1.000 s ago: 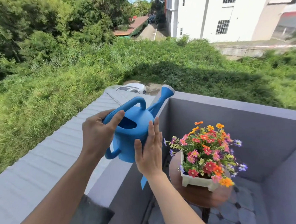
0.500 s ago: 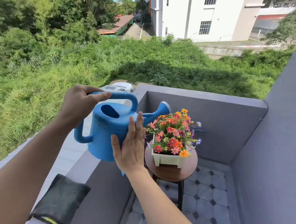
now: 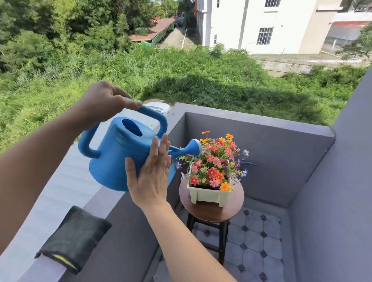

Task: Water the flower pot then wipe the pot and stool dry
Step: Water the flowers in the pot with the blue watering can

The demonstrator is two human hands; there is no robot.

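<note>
A blue watering can (image 3: pixel 119 152) is held in the air, tilted to the right, its spout rose just over the left side of the flowers (image 3: pixel 216 162). My left hand (image 3: pixel 103 103) grips the can's top handle. My right hand (image 3: pixel 151 175) lies flat against the can's side, fingers straight. The flowers, red, orange and purple, fill a white rectangular pot (image 3: pixel 208 193). That pot stands on a round dark wooden stool (image 3: pixel 211 209) in the balcony corner.
A dark folded cloth (image 3: pixel 72 236) lies on the grey parapet ledge (image 3: pixel 48 198) at lower left. Grey balcony walls (image 3: pixel 276 158) close in the corner behind and to the right of the stool. The floor (image 3: pixel 259 248) is tiled. Beyond the ledge is a drop to grass.
The can has swung right and tipped, so its spout now reaches over the flowers. My left hand shifted from the can's body to its top handle.
</note>
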